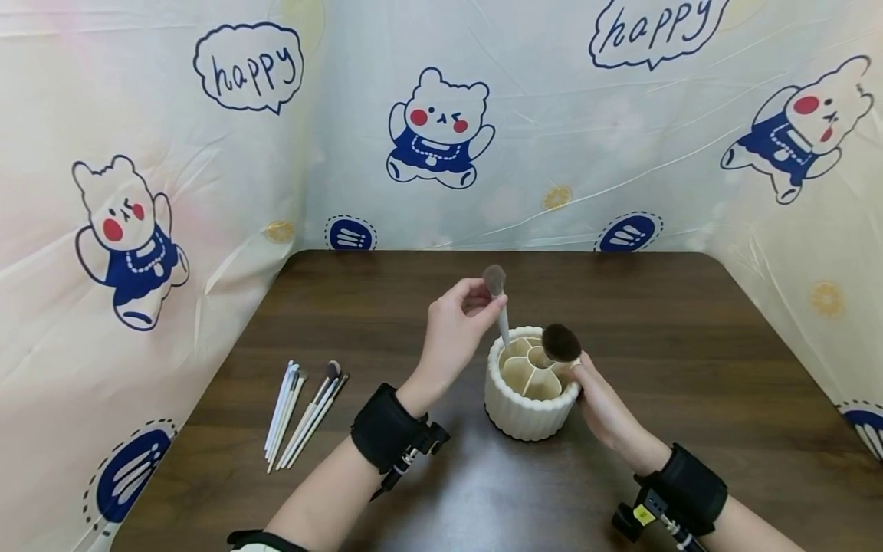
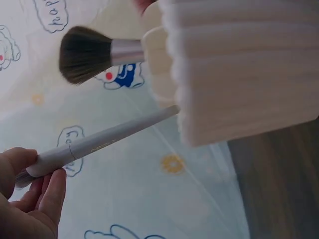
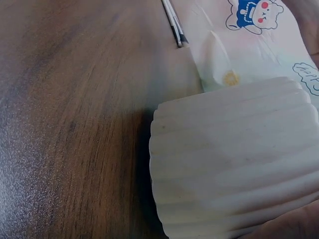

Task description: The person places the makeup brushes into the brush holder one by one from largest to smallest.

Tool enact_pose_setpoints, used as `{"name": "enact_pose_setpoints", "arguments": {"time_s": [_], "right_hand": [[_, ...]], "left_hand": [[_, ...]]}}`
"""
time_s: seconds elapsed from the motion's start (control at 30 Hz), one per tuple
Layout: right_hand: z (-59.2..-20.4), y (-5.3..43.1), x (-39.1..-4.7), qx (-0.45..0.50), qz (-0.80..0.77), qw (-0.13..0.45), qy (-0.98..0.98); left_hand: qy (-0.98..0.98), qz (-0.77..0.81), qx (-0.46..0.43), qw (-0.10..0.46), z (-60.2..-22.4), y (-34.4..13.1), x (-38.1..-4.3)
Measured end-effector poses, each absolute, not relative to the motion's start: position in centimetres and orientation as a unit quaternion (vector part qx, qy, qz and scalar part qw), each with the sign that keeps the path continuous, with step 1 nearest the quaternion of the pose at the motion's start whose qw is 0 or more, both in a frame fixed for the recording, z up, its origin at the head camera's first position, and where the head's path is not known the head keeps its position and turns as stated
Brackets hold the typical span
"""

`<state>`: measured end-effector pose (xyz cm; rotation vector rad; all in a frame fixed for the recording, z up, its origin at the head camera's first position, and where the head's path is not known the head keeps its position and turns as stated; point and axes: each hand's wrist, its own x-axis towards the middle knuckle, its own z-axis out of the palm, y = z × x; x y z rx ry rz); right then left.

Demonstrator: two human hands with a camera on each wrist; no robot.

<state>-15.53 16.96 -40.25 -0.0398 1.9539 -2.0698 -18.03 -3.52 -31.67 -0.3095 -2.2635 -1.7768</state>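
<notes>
My left hand (image 1: 451, 330) pinches a makeup brush (image 1: 495, 280) just below its bristles, which point up. The brush's pale handle (image 2: 114, 134) slants down, its lower tip at the rim of a white ribbed brush holder (image 1: 527, 418). Inside, the holder is split into several rounded compartments. A large makeup brush with dark bristles (image 1: 561, 343) stands in it, leaning right, its handle mostly hidden. With my right hand (image 1: 607, 406) I grip the holder's right side at the rim. In the right wrist view the holder's ribbed wall (image 3: 234, 154) fills much of the picture.
Several slim makeup brushes (image 1: 283, 414) lie in two small groups on the left of the dark wooden table (image 1: 690, 345). A printed cloth (image 1: 524, 115) with bears hangs behind and at both sides. Black bands with cameras circle both wrists.
</notes>
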Motion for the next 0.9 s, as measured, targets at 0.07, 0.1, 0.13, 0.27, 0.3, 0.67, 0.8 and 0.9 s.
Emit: {"name": "enact_pose_setpoints", "arguments": {"time_s": [0.07,0.1,0.13,0.27,0.3,0.67,0.8,0.9], "right_hand": [[-40.2,16.9,-15.5,-0.012,-0.72,0.147,0.678],[-40.3,16.9,-15.5,-0.013,-0.72,0.147,0.678],[-40.3,16.9,-15.5,-0.013,-0.72,0.147,0.678],[-40.3,16.9,-15.5,-0.015,-0.72,0.149,0.678],[-40.3,16.9,-15.5,-0.014,-0.719,0.15,0.678],[-40.1,16.9,-15.6,-0.008,-0.723,0.158,0.673],[-40.1,16.9,-15.6,0.0,-0.722,0.154,0.675],[-40.1,16.9,-15.6,0.004,-0.719,0.152,0.678]], "left_hand": [[-0.785,-0.602,-0.108,0.101,-32.4,-3.1,-18.2],[-0.79,-0.597,-0.11,0.091,-32.7,-2.9,-18.2],[-0.795,-0.591,-0.109,0.08,-33.0,-2.7,-18.2],[-0.817,-0.562,-0.117,0.046,-34.3,-2.2,-18.2],[-0.823,-0.554,-0.12,0.041,-34.6,-2.1,-18.2],[-0.872,-0.467,-0.144,0.036,-36.1,-1.2,-18.5],[-0.887,-0.437,-0.146,0.04,-36.4,-1.2,-18.6],[-0.889,-0.431,-0.15,0.038,-36.5,-1.2,-18.6]]}}
